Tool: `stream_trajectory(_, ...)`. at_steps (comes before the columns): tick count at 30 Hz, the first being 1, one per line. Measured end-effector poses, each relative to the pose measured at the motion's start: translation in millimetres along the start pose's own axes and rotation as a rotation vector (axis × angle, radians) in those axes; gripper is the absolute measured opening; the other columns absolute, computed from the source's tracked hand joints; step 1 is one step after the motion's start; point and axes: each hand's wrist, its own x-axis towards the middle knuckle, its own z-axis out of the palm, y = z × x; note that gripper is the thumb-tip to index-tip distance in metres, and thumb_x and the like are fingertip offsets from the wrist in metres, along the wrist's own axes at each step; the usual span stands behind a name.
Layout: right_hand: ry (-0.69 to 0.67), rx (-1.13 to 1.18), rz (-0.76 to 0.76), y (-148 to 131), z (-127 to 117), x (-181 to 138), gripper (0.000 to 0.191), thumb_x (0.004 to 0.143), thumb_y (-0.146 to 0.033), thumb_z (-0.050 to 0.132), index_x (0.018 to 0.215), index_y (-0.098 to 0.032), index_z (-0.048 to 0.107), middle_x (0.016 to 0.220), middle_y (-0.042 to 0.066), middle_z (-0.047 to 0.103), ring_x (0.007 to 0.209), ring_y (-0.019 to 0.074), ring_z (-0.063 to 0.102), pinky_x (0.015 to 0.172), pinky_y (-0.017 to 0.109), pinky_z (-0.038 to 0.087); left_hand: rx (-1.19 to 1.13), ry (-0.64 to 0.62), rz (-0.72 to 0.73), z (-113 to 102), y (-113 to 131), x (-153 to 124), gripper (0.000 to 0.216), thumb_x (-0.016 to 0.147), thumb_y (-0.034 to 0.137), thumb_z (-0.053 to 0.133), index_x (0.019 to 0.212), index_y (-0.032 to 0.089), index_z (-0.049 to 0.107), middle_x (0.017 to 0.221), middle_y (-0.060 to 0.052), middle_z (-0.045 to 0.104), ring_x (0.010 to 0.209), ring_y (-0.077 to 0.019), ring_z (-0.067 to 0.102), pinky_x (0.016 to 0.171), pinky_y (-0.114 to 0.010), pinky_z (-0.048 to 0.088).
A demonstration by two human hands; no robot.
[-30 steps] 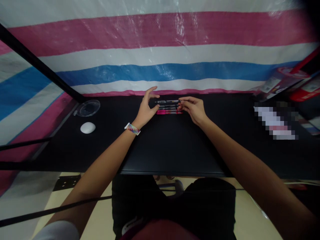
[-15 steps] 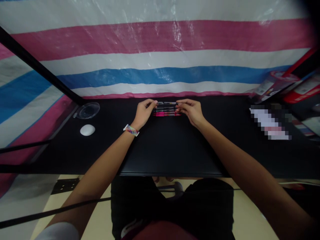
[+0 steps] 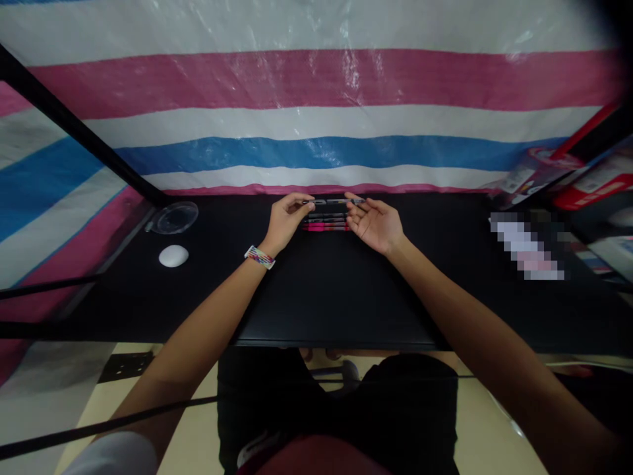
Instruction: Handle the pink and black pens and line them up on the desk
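Note:
A dark pen with light markings (image 3: 332,201) lies crosswise between my hands, at the far side of a row of several pens. My left hand (image 3: 287,218) is closed on its left end, thumb against fingers. At the pen's right end is my right hand (image 3: 378,225), palm turned partly up. Its thumb and a finger meet the pen there, while the other fingers are loosely spread. Nearer to me lie dark pens (image 3: 329,216) and pink-red pens (image 3: 324,226), side by side on the black table (image 3: 326,290). The fingers partly hide their ends.
To the left are a round clear lid (image 3: 174,218) and a white rounded object (image 3: 173,256). A clear container with a pinkish rim (image 3: 529,175) stands at the right back, behind a blurred-out item (image 3: 527,245). Striped sheeting (image 3: 316,119) closes off the far side.
My right hand has turned its palm up and its fingers have spread somewhat. The held pen has risen slightly, showing more of its right end. My left hand stays nearly in place.

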Motion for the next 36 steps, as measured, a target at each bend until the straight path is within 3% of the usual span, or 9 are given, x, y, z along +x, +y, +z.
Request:
stream_trajectory(6, 0.072, -0.017, -0.039, 6.5, -0.2, 4.2, 0.03, 0.089, -0.032, 0.067, 0.117, -0.023, 0.075, 0.1, 0.007, 0.079, 0.105, 0.0224, 0.077, 0.107, 0.041, 0.065, 0.005, 0.004, 0.007, 1.2, 1.6, -0.4, 0.02, 0.091, 0.036, 0.085, 0.107, 0.025, 0.083, 0.102, -0.006, 0.083, 0.092, -0.0203, 0.078, 0.091, -0.039, 0.064)
stream_trajectory(12, 0.063, -0.104, -0.071, 5.4, 3.0, 2.3, 0.036, 0.092, -0.04, 0.063, 0.121, -0.022, 0.074, 0.109, 0.011, 0.08, 0.121, 0.027, 0.075, 0.11, 0.045, 0.064, 0.021, 0.007, 0.004, 2.6, 2.7, -0.9, 0.018, 0.091, 0.036, 0.085, 0.107, 0.027, 0.083, 0.1, -0.006, 0.083, 0.092, -0.0215, 0.078, 0.09, -0.042, 0.065)
stream_trajectory(18, 0.148, -0.053, -0.046, 6.5, 2.5, 4.6, 0.028, 0.092, -0.031, 0.063, 0.116, -0.023, 0.076, 0.103, 0.009, 0.081, 0.118, 0.0245, 0.077, 0.114, 0.043, 0.063, 0.015, -0.002, -0.001, 3.6, 5.6, -1.9, 0.02, 0.09, 0.038, 0.086, 0.107, 0.027, 0.083, 0.101, -0.006, 0.084, 0.091, -0.0209, 0.078, 0.089, -0.04, 0.064)
stream_trajectory(24, 0.096, -0.065, -0.081, 4.4, 4.1, 1.7, 0.034, 0.096, -0.039, 0.06, 0.122, -0.022, 0.076, 0.114, 0.01, 0.081, 0.13, 0.0261, 0.073, 0.115, 0.043, 0.062, 0.006, 0.004, -0.002, 4.8, 7.1, -2.0, 0.017, 0.091, 0.035, 0.084, 0.105, 0.026, 0.082, 0.095, -0.005, 0.083, 0.09, -0.0203, 0.078, 0.089, -0.039, 0.064)
stream_trajectory(31, 0.135, -0.09, -0.1, 9.9, -1.7, 7.6, 0.029, 0.09, -0.038, 0.069, 0.115, -0.023, 0.074, 0.104, 0.008, 0.08, 0.113, 0.0236, 0.078, 0.113, 0.042, 0.063, 0.006, -0.016, -0.008, 5.8, 9.2, -3.2, 0.018, 0.091, 0.037, 0.085, 0.105, 0.026, 0.082, 0.098, -0.006, 0.083, 0.091, -0.0211, 0.078, 0.091, -0.041, 0.065)
stream_trajectory(36, 0.121, -0.091, -0.121, 11.9, -2.3, 8.4, 0.035, 0.088, -0.044, 0.068, 0.116, -0.024, 0.074, 0.105, 0.009, 0.08, 0.116, 0.026, 0.077, 0.113, 0.045, 0.063, 0.015, -0.019, -0.013, 6.7, 10.8, -4.0, 0.02, 0.093, 0.038, 0.083, 0.106, 0.023, 0.081, 0.095, -0.005, 0.082, 0.091, -0.0203, 0.079, 0.091, -0.039, 0.065)
